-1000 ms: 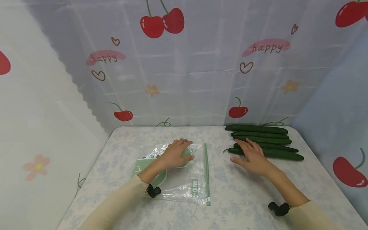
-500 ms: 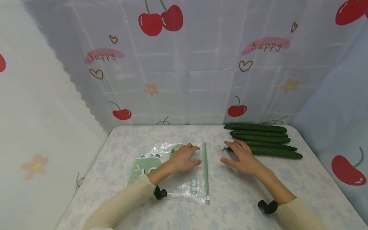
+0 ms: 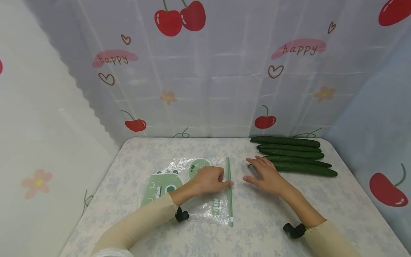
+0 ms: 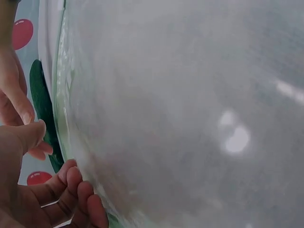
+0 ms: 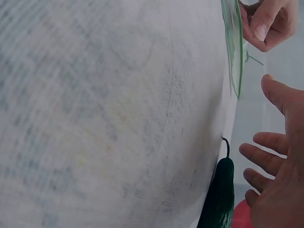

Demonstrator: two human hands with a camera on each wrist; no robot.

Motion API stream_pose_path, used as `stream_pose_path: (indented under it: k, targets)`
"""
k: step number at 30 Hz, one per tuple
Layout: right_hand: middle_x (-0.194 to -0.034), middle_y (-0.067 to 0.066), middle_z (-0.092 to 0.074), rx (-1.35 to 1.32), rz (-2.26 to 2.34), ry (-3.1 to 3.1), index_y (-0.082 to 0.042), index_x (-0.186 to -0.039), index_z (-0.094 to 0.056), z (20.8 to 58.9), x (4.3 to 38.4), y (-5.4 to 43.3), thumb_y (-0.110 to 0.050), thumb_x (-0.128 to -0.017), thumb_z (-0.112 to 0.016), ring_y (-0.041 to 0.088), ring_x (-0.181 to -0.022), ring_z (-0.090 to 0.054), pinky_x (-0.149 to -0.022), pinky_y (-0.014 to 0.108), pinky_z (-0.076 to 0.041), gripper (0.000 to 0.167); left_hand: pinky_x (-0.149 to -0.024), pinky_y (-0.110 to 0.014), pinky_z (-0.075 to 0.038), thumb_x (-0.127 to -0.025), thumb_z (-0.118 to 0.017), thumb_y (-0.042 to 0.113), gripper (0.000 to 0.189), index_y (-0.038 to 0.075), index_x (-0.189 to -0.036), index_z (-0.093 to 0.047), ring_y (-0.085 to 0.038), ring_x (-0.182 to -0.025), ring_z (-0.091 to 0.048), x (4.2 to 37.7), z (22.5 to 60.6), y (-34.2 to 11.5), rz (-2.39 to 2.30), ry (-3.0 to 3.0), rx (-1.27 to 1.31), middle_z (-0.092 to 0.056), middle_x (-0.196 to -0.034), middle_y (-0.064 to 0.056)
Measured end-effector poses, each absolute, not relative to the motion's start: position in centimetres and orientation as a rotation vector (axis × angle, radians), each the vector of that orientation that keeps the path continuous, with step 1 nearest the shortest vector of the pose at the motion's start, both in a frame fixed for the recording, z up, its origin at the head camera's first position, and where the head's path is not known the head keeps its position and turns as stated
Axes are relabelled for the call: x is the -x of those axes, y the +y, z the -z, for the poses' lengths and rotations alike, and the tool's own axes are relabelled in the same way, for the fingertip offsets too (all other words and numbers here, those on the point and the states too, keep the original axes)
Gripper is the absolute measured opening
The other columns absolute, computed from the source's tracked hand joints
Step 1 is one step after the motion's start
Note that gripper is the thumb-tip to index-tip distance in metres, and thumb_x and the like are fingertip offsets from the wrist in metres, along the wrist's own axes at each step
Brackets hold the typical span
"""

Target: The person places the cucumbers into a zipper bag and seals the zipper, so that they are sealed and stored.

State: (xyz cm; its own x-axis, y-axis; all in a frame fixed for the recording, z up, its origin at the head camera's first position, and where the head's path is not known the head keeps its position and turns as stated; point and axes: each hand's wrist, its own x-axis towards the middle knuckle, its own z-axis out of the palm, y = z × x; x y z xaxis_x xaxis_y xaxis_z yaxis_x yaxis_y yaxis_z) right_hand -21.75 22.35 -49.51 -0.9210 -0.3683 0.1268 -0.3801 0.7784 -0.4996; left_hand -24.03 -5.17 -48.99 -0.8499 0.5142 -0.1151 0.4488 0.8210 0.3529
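A clear zip bag [image 3: 207, 210] with a green cartoon print lies flat on the table. Its green zip strip [image 3: 230, 203] runs along the right edge. My left hand [image 3: 210, 179] is over the bag, fingers curled and thumb reaching to the strip. In the left wrist view the fingertips [image 4: 78, 183] lie at the bag's edge, with the thumb apart from them. My right hand [image 3: 268, 178] hovers with spread fingers between the bag and the nearest cucumber [image 3: 306, 169]. That cucumber's stem [image 5: 226, 145] shows in the right wrist view, and nothing is in the right hand.
Several long dark green cucumbers [image 3: 290, 151] lie side by side at the table's back right. The table [image 3: 257, 228] has a pale patterned cover. A curtain [image 3: 205, 71] with cherry prints stands behind it and along both sides.
My left hand has moved right across the bag to its zip strip, and its fingers have curled. The right hand has shifted left, off the cucumbers and toward the bag.
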Motion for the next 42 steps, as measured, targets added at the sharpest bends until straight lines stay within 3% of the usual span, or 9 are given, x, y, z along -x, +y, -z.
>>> stream_pose_path:
  k: [3,7,13,25,31,42]
  targets:
    - [-0.161,0.024,-0.054,-0.635,-0.837,-2.945,-0.008,-0.159,-0.052,49.7,21.7,22.1,-0.046,-0.101,-0.074,0.051,-0.157,-0.034,-0.125,0.078,-0.022,0.072,-0.052,-0.027,-0.044,-0.097,-0.066,0.071,0.050,0.025,-0.077,-0.060,-0.009,-0.059,-0.055,23.9,49.2,-5.0,-0.423,2.802,-0.742,-0.061,-0.067,0.011]
    - [-0.154,0.022,-0.061,-0.693,-0.797,-2.921,-0.006,-0.151,-0.060,49.9,21.5,21.8,-0.037,-0.105,-0.069,0.051,-0.150,-0.045,-0.122,0.079,-0.028,0.057,-0.053,-0.027,-0.043,-0.098,-0.069,0.055,0.038,0.025,-0.077,-0.059,-0.009,-0.061,-0.054,23.7,49.6,-5.0,-0.410,2.804,-0.779,-0.059,-0.067,0.011]
    - [-0.149,0.019,-0.065,-0.744,-0.762,-2.878,-0.008,-0.138,-0.071,49.9,21.5,21.4,-0.031,-0.106,-0.069,0.048,-0.149,-0.047,-0.125,0.078,-0.021,0.040,-0.055,-0.025,-0.044,-0.096,-0.071,0.038,0.025,0.025,-0.078,-0.060,-0.008,-0.061,-0.053,23.7,49.6,-5.3,-0.532,2.763,-0.790,-0.059,-0.068,0.011]
    - [-0.153,0.014,-0.062,-0.826,-0.803,-2.940,-0.013,-0.148,-0.064,50.3,21.2,18.5,-0.044,-0.102,-0.073,0.047,-0.151,-0.044,-0.120,0.078,-0.025,0.056,-0.057,-0.028,-0.048,-0.094,-0.071,0.032,0.016,0.025,-0.081,-0.066,-0.008,-0.067,-0.058,24.6,50.1,-5.7,-0.577,2.751,-0.799,-0.064,-0.071,0.012]
    - [-0.161,0.017,-0.053,-0.852,-0.784,-2.986,-0.014,-0.158,-0.054,50.5,21.0,17.7,-0.047,-0.103,-0.071,0.047,-0.152,-0.040,-0.119,0.078,-0.026,0.067,-0.059,-0.026,-0.048,-0.096,-0.071,0.025,0.012,0.021,-0.085,-0.067,-0.008,-0.066,-0.058,24.4,49.5,-5.8,-0.657,2.695,-0.791,-0.065,-0.073,0.010]
    - [-0.167,0.019,-0.044,-0.846,-0.749,-3.052,-0.013,-0.162,-0.049,50.9,21.0,17.4,-0.054,-0.101,-0.071,0.045,-0.157,-0.033,-0.120,0.078,-0.026,0.077,-0.063,-0.021,-0.045,-0.094,-0.073,0.015,0.008,0.012,-0.096,-0.065,-0.006,-0.067,-0.057,24.3,48.8,-6.6,-0.861,2.605,-0.745,-0.066,-0.074,0.008]
